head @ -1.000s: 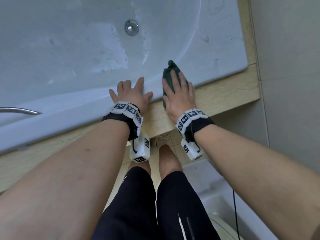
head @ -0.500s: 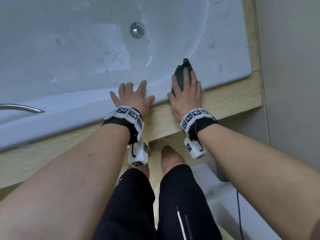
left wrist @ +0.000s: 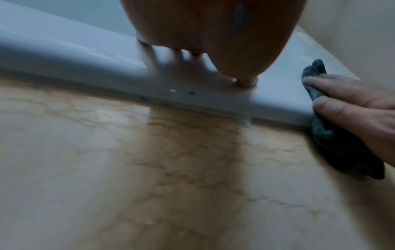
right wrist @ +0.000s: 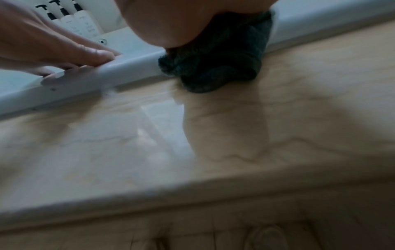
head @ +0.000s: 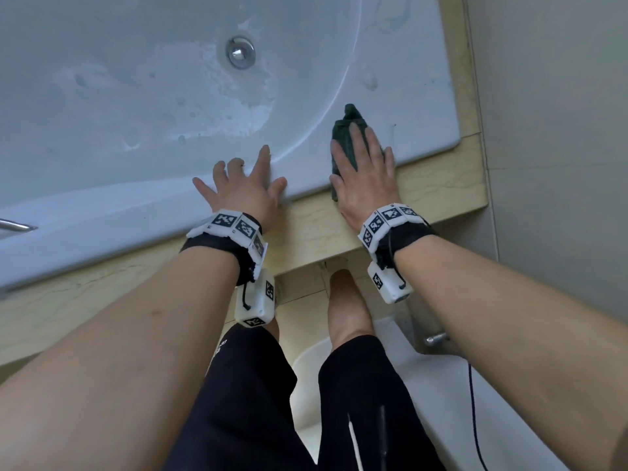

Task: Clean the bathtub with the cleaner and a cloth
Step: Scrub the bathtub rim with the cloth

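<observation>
The right hand (head: 362, 171) lies flat, fingers straight, pressing a dark green cloth (head: 346, 134) onto the bathtub rim (head: 421, 130); most of the cloth is hidden under the palm, with only its far tip and its left edge showing. In the right wrist view the cloth (right wrist: 215, 55) hangs over the rim's outer edge onto the beige marble ledge (right wrist: 235, 135). The left hand (head: 239, 188) rests open on the rim just beside it, fingers spread, holding nothing; in the left wrist view its palm fills the upper frame and the fingertips are largely hidden. Both wrist views are soft and blurred. Foam patches surround the drain (head: 240, 52) on the tub floor. A metal handle (head: 15, 226) is cut off at the left edge. Pump bottles (right wrist: 72, 20) stand beyond the tub, their labels unreadable; whether one is the cleaner cannot be told. The rim ends in a corner right of the cloth, with the wall (head: 557, 130) close beyond.
</observation>
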Available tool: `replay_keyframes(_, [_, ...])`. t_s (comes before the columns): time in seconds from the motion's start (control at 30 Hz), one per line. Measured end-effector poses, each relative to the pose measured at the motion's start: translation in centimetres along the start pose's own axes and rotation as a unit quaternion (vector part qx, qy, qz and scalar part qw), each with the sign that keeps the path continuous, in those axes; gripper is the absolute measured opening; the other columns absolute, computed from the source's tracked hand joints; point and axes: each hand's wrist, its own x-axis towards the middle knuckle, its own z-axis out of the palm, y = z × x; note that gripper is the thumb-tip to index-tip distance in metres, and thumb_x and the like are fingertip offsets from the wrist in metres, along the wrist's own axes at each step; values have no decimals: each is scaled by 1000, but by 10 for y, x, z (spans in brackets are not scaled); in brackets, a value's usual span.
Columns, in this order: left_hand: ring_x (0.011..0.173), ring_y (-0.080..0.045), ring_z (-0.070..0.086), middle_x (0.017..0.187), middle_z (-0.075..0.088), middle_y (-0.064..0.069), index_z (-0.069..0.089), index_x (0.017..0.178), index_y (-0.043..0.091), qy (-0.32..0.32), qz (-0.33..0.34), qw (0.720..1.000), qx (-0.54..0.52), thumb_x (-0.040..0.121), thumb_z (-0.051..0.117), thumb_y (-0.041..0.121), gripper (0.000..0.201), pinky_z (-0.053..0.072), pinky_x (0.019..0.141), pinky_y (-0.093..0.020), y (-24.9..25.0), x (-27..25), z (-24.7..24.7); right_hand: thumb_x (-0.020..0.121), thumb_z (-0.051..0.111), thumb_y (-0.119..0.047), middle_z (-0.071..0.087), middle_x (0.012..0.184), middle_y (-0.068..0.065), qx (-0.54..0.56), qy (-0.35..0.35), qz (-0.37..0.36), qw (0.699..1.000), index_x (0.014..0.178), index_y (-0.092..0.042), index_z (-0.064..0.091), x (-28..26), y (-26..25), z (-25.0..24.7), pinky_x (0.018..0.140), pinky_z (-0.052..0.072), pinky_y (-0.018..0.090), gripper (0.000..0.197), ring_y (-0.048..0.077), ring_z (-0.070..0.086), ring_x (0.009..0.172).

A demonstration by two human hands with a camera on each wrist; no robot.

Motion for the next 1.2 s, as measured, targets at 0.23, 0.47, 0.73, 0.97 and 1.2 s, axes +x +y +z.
replay_keyframes(0.23, [142, -34, 12, 153, 21, -13, 3, 150, 41, 12, -19, 999, -26, 97, 31, 54, 61, -3, 110, -66, 65, 7, 5, 97, 35, -35, 2, 159, 7, 12, -2, 36, 999, 149, -24, 20, -16, 46, 2, 116, 4, 51, 55, 28, -2, 146])
replay_keyframes(0.47, [142, -34, 13, 153, 22, -13, 4, 150, 42, 15, -58, 997, -40, 96, 31, 56, 62, -3, 110, -65, 82, 12, 3, 98, 33, -36, 0, 159, 3, 26, -20, -26, 999, 150, -26, 18, -7, 48, 1, 115, 1, 50, 55, 25, -4, 146])
replay_keyframes(0.73, [143, -33, 13, 154, 20, -14, 0, 150, 42, 8, -71, 996, -59, 96, 30, 56, 64, -5, 111, -63, 102, 18, 1, 97, 29, -46, -4, 159, 9, 36, -1, 97, 995, 151, -23, 11, 6, 88, -7, 115, -3, 51, 61, 30, -7, 145])
replay_keyframes(0.97, [142, -32, 15, 154, 21, -12, 0, 150, 43, 4, -77, 995, -59, 95, 30, 59, 65, -4, 111, -64, 102, 19, -2, 99, 29, -40, -4, 159, 5, 38, -22, 6, 999, 151, -25, 14, -3, 68, -3, 115, -1, 50, 56, 25, -7, 146])
replay_keyframes(1.2, [143, -31, 14, 154, 21, -12, 1, 150, 44, 1, -77, 995, -67, 96, 31, 59, 64, -5, 111, -63, 103, 18, -2, 98, 29, -37, 2, 159, 10, 76, 40, 145, 986, 150, -21, 17, 6, 90, -6, 117, 6, 50, 56, 30, -1, 146])
